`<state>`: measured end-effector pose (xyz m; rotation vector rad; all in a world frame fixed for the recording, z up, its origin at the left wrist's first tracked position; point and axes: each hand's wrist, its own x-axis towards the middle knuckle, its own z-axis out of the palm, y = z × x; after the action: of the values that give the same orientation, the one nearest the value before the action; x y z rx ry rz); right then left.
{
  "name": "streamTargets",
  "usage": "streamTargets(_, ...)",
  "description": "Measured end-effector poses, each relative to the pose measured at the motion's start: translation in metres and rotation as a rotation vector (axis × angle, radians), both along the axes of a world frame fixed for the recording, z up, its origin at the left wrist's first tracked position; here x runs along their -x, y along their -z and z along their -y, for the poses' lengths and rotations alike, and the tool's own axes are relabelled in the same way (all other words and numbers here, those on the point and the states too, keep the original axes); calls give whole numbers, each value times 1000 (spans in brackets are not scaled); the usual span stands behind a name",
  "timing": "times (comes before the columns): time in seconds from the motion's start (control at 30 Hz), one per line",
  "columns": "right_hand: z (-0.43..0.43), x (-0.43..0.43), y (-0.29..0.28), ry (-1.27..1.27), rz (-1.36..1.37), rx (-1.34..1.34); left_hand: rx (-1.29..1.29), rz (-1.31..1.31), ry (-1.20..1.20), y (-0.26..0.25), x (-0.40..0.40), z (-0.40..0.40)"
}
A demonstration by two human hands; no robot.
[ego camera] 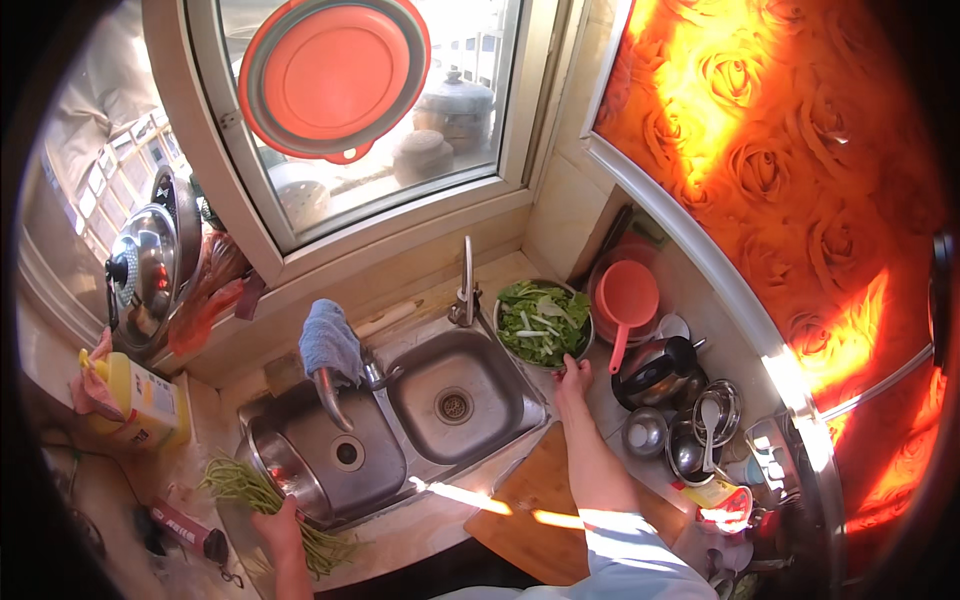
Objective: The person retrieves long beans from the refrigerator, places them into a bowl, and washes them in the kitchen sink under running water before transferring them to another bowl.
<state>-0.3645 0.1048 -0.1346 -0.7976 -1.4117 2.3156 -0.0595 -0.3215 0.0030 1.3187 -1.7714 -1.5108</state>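
My left hand (277, 529) is closed around a bunch of long, thin green vegetable stalks (238, 480), whose ends stick out on both sides of it. The bunch lies at the left front edge of the double sink (409, 480), beside a metal basin (289, 469) tilted in the left bowl. My right hand (573, 377) grips the near rim of a round metal bowl (588, 346) at the sink's right back corner. Chopped leafy greens (541, 319) fill that bowl. A wooden cutting board (525, 506) lies partly under my right forearm.
A blue cloth (330, 337) drapes over the faucet (330, 397); a second tap (466, 289) rises behind. To the right are a red ladle (628, 296), a kettle (660, 371) and metal bowls (686, 446). On the left stand a yellow jug (146, 397) and a pot lid (146, 270).
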Motion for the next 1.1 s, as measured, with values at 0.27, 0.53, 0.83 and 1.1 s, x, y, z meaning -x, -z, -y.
streamTargets(0.27,176,-120,-79,-862,-112,-448,-472,-73,-6,27,7,53)
streamTargets(0.53,331,-153,-152,-1052,-695,-1346,-1158,-132,-100,142,56,74)
streamTargets(0.83,291,-53,-59,-620,-753,-1918,-1152,57,15,197,32,91)
streamTargets(1.1,276,-72,-35,-1033,-435,-1891,-1032,183,-118,205,2,93)
